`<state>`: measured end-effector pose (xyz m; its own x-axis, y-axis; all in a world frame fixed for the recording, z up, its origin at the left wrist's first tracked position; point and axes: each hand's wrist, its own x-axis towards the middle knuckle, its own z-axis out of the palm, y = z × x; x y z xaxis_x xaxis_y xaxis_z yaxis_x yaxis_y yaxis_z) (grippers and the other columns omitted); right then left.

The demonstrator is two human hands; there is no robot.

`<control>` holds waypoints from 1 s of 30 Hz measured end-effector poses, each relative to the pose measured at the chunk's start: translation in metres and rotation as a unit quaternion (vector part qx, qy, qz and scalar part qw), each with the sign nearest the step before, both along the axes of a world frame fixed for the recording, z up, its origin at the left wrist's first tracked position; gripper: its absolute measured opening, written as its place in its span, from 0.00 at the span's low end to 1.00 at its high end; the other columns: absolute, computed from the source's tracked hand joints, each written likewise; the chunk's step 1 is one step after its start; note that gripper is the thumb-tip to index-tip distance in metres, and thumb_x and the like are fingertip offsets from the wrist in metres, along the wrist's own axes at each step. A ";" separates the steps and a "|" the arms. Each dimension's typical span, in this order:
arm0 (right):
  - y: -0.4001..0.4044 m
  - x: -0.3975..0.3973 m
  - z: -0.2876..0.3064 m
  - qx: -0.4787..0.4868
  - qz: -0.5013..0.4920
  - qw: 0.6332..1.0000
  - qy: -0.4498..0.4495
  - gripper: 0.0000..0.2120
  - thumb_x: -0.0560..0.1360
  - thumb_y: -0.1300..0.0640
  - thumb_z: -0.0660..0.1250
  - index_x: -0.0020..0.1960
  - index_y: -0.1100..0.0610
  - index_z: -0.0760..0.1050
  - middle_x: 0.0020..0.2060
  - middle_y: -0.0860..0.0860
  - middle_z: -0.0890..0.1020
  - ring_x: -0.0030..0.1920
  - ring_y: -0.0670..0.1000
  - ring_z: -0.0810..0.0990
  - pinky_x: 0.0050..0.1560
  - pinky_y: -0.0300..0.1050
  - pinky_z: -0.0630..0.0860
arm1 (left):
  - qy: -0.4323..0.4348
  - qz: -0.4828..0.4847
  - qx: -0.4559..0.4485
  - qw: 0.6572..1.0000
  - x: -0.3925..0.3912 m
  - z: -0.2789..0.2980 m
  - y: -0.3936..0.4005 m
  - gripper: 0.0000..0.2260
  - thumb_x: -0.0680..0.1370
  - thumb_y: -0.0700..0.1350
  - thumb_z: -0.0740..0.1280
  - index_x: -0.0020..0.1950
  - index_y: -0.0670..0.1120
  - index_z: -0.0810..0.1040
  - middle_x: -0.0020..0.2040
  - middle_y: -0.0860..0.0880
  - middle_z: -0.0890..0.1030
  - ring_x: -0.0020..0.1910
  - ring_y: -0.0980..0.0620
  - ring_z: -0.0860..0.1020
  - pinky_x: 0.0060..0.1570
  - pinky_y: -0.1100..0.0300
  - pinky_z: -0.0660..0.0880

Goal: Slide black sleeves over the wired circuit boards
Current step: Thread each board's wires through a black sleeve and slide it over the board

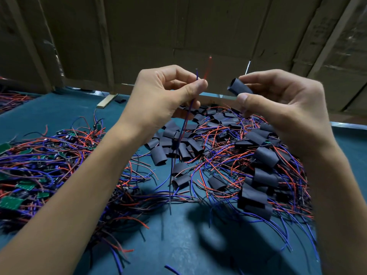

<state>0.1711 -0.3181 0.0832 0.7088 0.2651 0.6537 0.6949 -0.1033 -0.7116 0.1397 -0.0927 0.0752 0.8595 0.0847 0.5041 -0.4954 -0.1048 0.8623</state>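
Note:
My left hand (164, 94) pinches a bundle of thin wires (183, 124) between thumb and forefinger. The blue and red wire tips stick up above the fingers; the rest hangs down toward the table, and no board shows on it. My right hand (278, 102) holds a short black sleeve (239, 87) between thumb and fingers, its open end turned toward the wire tips and a small gap away. Loose black sleeves (172, 144) lie below the hands. Bare green circuit boards with wires (29, 165) are heaped at the left.
A teal table top (190, 241) carries everything. A tangle of red and blue wires with sleeved pieces (258, 175) spreads on the right. Cardboard panels (178, 36) stand along the far edge, with a wooden strip (106, 101) lying near them.

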 end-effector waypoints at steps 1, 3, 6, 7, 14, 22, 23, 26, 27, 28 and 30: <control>0.000 0.000 0.001 0.001 0.000 1.000 0.001 0.13 0.72 0.63 0.75 0.56 0.59 0.82 0.42 0.52 0.86 0.38 0.48 0.83 0.41 0.41 0.80 | 0.001 -0.001 -0.008 1.000 0.000 0.000 0.000 0.05 0.76 0.43 0.73 0.48 0.41 0.82 0.44 0.37 0.85 0.38 0.47 0.84 0.36 0.55 0.82; 0.000 -0.001 0.001 -0.001 0.002 1.000 0.004 0.12 0.73 0.63 0.75 0.56 0.59 0.82 0.42 0.51 0.86 0.38 0.48 0.83 0.41 0.41 0.80 | -0.002 0.003 -0.013 1.000 0.000 0.001 0.001 0.05 0.76 0.43 0.73 0.48 0.42 0.82 0.43 0.39 0.85 0.40 0.46 0.85 0.38 0.53 0.83; 0.002 -0.002 0.000 -0.008 0.006 1.000 0.007 0.11 0.73 0.64 0.75 0.55 0.58 0.83 0.41 0.49 0.86 0.39 0.47 0.83 0.41 0.41 0.80 | -0.004 -0.001 -0.021 1.000 -0.001 0.002 0.002 0.05 0.77 0.42 0.72 0.49 0.42 0.81 0.42 0.42 0.84 0.42 0.45 0.86 0.42 0.49 0.84; 0.004 -0.002 0.000 -0.011 0.008 1.000 0.009 0.11 0.73 0.64 0.76 0.55 0.58 0.83 0.41 0.49 0.86 0.39 0.47 0.83 0.42 0.42 0.81 | -0.002 -0.004 -0.023 1.000 -0.001 0.002 0.002 0.05 0.78 0.42 0.71 0.49 0.41 0.80 0.43 0.42 0.84 0.42 0.45 0.86 0.42 0.48 0.84; 0.005 -0.002 -0.001 -0.015 0.000 1.000 0.009 0.11 0.73 0.61 0.76 0.55 0.57 0.83 0.43 0.51 0.87 0.40 0.49 0.84 0.44 0.48 0.83 | -0.022 0.024 0.003 0.999 -0.004 0.003 -0.002 0.07 0.79 0.40 0.70 0.55 0.40 0.83 0.44 0.43 0.84 0.41 0.48 0.85 0.46 0.47 0.83; 0.004 -0.001 -0.002 -0.025 -0.007 1.000 0.012 0.11 0.73 0.61 0.76 0.55 0.56 0.83 0.43 0.51 0.87 0.41 0.48 0.84 0.44 0.47 0.83 | -0.015 0.016 -0.011 1.000 -0.006 0.004 -0.001 0.07 0.80 0.42 0.70 0.54 0.42 0.83 0.43 0.46 0.85 0.42 0.46 0.86 0.45 0.48 0.84; 0.004 -0.001 -0.003 -0.026 -0.006 1.000 0.015 0.11 0.73 0.61 0.76 0.55 0.56 0.83 0.43 0.52 0.87 0.41 0.49 0.84 0.43 0.49 0.83 | -0.014 0.014 -0.016 1.000 -0.006 0.004 0.000 0.06 0.80 0.43 0.69 0.54 0.42 0.82 0.43 0.46 0.85 0.42 0.45 0.86 0.44 0.49 0.84; 0.006 -0.001 -0.003 -0.029 0.002 0.999 0.019 0.10 0.73 0.60 0.76 0.55 0.55 0.83 0.44 0.52 0.87 0.41 0.49 0.84 0.42 0.49 0.83 | -0.007 0.000 -0.038 0.999 -0.006 0.005 0.001 0.06 0.80 0.44 0.69 0.54 0.43 0.82 0.42 0.47 0.84 0.42 0.45 0.85 0.43 0.50 0.83; 0.006 0.000 -0.004 -0.033 0.011 0.999 0.025 0.11 0.73 0.60 0.76 0.55 0.55 0.83 0.44 0.52 0.87 0.42 0.48 0.84 0.43 0.47 0.83 | -0.005 -0.007 -0.047 0.999 -0.006 0.006 0.001 0.06 0.80 0.44 0.69 0.54 0.43 0.82 0.42 0.47 0.84 0.42 0.45 0.85 0.43 0.50 0.83; 0.005 0.000 -0.005 -0.043 0.026 0.998 0.037 0.11 0.72 0.60 0.76 0.54 0.56 0.84 0.44 0.53 0.87 0.42 0.47 0.84 0.44 0.44 0.82 | -0.001 -0.015 -0.057 0.998 -0.006 0.006 0.002 0.06 0.80 0.44 0.68 0.54 0.44 0.82 0.42 0.48 0.84 0.42 0.46 0.85 0.43 0.50 0.83; 0.004 0.001 -0.008 -0.085 0.078 0.990 0.083 0.12 0.71 0.59 0.77 0.54 0.55 0.85 0.45 0.53 0.87 0.43 0.46 0.83 0.47 0.39 0.79 | 0.008 -0.033 -0.085 0.996 -0.007 0.008 0.003 0.06 0.81 0.44 0.68 0.54 0.45 0.82 0.42 0.49 0.83 0.41 0.48 0.84 0.44 0.51 0.82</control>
